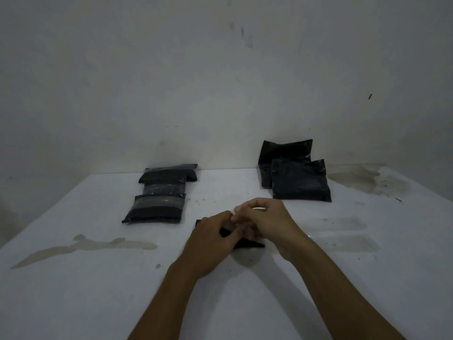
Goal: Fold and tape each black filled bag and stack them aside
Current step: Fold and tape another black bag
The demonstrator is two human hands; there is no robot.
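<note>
A folded black bag [247,244] lies on the white table [98,290] in front of me, mostly hidden under both hands. My left hand [210,234] rests on its left part with fingers curled on the fold. My right hand [267,222] hovers over the right part, fingers curled, pinching something small and pale by the left fingertips; it looks like clear tape, but is hard to make out. Taped black bags [159,204] lie stacked at the back left. Two untaped filled black bags [300,182] lean at the back right.
A grey wall [220,82] rises right behind the table's far edge. Brownish stains mark the tabletop at the left [98,245] and the back right corner [362,177].
</note>
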